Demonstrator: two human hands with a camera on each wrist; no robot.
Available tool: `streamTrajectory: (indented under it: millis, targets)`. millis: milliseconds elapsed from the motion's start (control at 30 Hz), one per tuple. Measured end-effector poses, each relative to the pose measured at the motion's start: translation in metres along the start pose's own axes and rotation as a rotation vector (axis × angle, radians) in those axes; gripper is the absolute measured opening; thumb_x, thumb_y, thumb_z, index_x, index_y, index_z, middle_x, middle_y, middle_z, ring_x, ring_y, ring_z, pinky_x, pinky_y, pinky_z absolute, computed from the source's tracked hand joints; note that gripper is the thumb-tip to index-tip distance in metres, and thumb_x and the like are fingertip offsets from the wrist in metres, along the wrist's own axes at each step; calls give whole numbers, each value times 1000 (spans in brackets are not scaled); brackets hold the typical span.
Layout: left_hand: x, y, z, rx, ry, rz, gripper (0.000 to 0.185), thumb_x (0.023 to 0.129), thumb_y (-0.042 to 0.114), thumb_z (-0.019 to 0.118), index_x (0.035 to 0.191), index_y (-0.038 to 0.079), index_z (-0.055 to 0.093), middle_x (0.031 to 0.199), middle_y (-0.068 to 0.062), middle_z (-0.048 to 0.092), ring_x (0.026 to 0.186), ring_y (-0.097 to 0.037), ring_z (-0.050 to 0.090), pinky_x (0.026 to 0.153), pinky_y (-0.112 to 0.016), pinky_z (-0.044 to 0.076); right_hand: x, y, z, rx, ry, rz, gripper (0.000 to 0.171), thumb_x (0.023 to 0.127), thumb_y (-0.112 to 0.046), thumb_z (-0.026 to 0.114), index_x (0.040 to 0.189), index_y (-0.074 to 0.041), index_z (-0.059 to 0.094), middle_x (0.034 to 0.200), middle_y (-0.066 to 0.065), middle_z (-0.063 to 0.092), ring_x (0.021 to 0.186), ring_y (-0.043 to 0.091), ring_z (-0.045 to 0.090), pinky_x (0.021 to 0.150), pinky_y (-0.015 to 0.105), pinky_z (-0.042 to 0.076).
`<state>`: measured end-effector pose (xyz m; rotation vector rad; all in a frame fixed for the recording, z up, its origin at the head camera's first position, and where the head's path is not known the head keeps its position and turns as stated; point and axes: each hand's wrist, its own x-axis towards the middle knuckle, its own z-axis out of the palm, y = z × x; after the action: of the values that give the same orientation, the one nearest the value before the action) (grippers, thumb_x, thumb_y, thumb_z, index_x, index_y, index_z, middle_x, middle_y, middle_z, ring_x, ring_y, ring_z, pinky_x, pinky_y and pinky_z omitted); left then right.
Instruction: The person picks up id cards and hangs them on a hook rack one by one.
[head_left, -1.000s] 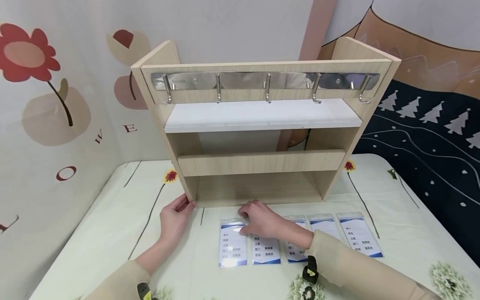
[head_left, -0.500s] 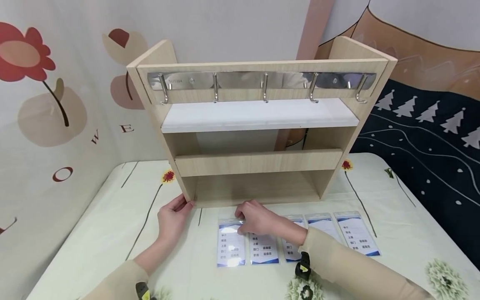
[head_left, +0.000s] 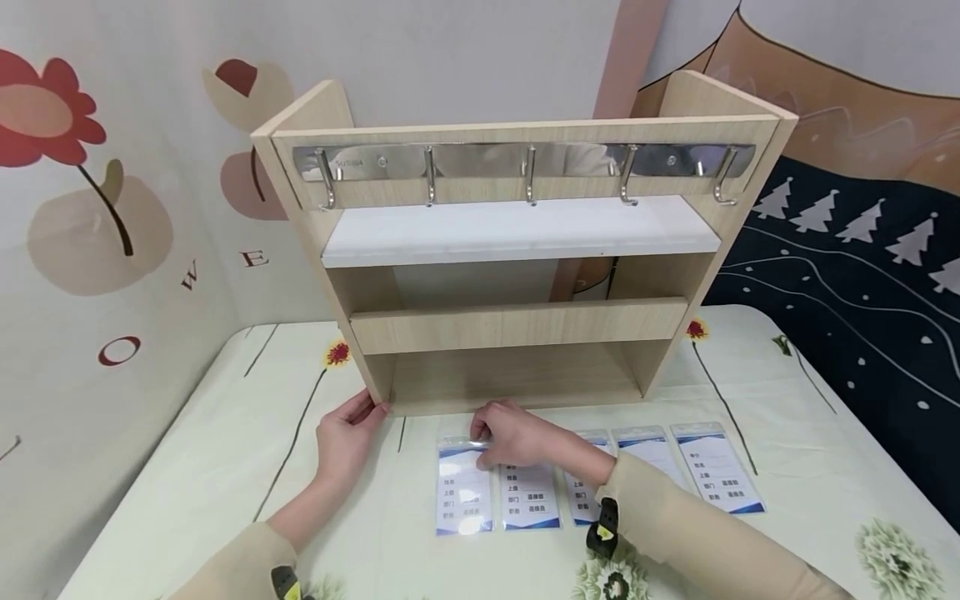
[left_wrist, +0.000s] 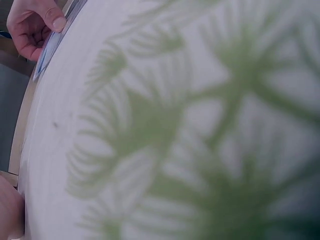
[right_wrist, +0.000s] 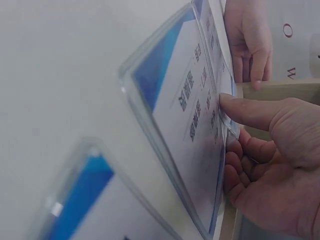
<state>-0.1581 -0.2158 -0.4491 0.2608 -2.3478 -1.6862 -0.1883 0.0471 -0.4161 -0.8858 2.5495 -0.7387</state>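
Observation:
A light wooden shelf unit (head_left: 517, 324) stands on the cloth-covered table. At its lower left corner my left hand (head_left: 347, 440) grips the side panel, thumb at the front edge and fingers on the outer side. My right hand (head_left: 517, 435) is in front of the bottom board. Its thumb and index finger pinch the top edge of the leftmost clear-sleeved name badge (head_left: 463, 500), which lies on the table. Just under that wrist lies a second badge (head_left: 531, 504); the right wrist view shows this second badge (right_wrist: 185, 110) close up, beside the pinching thumb.
More badges, such as the rightmost one (head_left: 718, 471), lie in a row to the right, partly under my right forearm. A metal strip with several hooks (head_left: 531, 162) runs along the shelf's top front, above a white board (head_left: 525, 232). Printed curtains hang behind.

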Motion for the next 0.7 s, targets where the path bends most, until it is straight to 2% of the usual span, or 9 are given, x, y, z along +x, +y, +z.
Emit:
streamTrajectory:
  millis: [233,400,700]
  targets:
    - [0,0,1,-1,-7,7,41,98,5,69,137,-4,61,132,-22,63,119,-33,64,81,-7,50,-4,0,1,30,-2,12,34,84,-12,84,108,-13,60,92,-5,58,89,13,50,81,28,45]
    - [-1,1,-1,-3,-10,7,41,98,4,69,137,-5,61,132,-23,63,119,-32,63,81,-8,51,-4,-2,2,40,-7,23,39,84,-11,85,118,-11,66,99,-7,62,94,11,52,86,28,48]
    - [-1,-1,0,13,1,17,41,98,4,70,136,-5,62,131,-23,64,119,-33,64,81,-7,51,-5,3,4,92,26,-33,35,83,-7,85,113,-10,67,90,-8,60,86,10,53,80,24,47]
